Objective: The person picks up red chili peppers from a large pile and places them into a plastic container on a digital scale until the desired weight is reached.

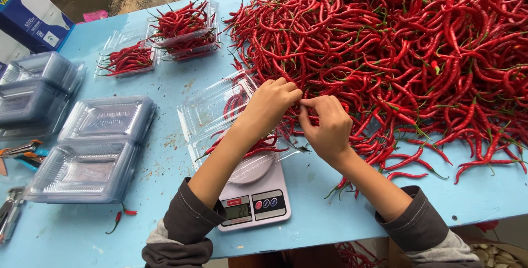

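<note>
Long, thin, glossy red chillies [396, 53] with green stems heaped across a blue table [165, 89], left hand [271, 103] and right hand [325, 126] meeting fingertip to fingertip at the heap's edge — pinching chillies, above an open clear clamshell box [212, 108] on a small kitchen scale [254, 196]

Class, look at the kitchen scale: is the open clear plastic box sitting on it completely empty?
No: the clear plastic box on the scale already holds a few red chillies beneath the left hand.
</note>
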